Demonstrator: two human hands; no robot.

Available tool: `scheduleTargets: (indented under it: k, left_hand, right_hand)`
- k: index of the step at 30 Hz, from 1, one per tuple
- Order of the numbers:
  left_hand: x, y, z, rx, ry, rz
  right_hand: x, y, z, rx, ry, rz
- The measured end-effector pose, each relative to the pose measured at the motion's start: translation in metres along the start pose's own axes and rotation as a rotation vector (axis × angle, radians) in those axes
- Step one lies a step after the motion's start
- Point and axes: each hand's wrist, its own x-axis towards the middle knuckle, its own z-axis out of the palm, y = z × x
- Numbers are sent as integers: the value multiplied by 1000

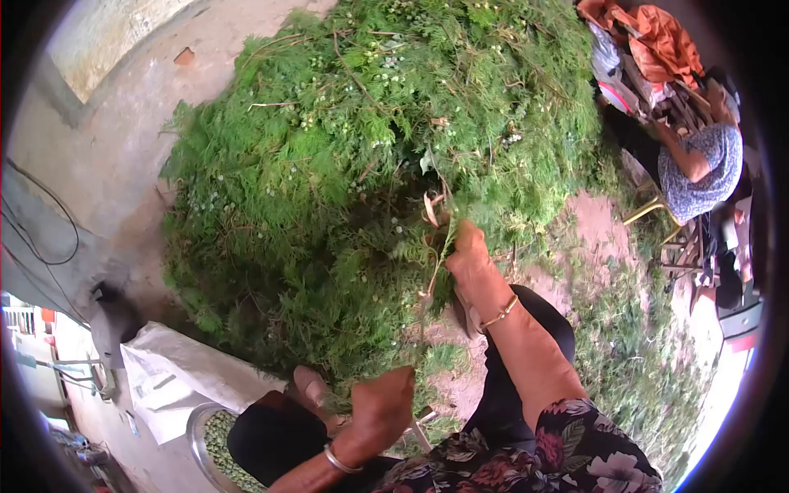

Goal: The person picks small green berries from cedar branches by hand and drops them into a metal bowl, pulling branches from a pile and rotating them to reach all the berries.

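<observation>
My right hand (470,249), arm stretched forward, is closed at the front of a big heap of green conifer branches (279,156). A leafy conifer sprig (442,253) runs up along its fingers and appears to be gripped there. My left hand (383,416) is held low near my knees, curled into a fist. Its fingertips are turned away, so anything inside is hidden. Left of my knee stands a metal basin (194,435) with many small green cones (220,448) in it, partly covered by my leg.
A white sack (177,374) lies beside the basin. Another person (699,168) sits at the right by an orange cloth (657,41) and wood pieces. Green scraps (625,361) litter the floor at right. Cables (49,238) hang on the left.
</observation>
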Motion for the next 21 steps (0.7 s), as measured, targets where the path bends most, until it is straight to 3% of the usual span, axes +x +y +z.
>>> scheduleTargets:
  k: [3,5,9,10,13,17,18,21]
  left_hand:
    - [-4,8,5,-67,-15,-30]
    - [-10,5,6,-138,51,-61]
    - [-25,-2,4,-150,42,-21]
    - [-30,-5,5,-56,-24,35]
    - [-48,-1,4,-10,-118,90]
    - [-87,-6,14,-181,-212,121]
    - [-98,-3,15,-204,-259,121]
    - [-124,-3,16,-155,-372,230]
  right_hand:
    - [-10,1,9,52,-13,-11]
    - [-40,-10,21,-108,-124,-46]
    - [-51,-20,-9,19,-139,99]
    - [-51,-21,-23,18,-299,-21]
    - [-91,-37,-24,159,-141,30]
    - [-166,-35,-28,23,-401,57]
    - [-198,-38,-25,-282,-550,-29]
    - [-233,-41,-35,-638,-477,-244]
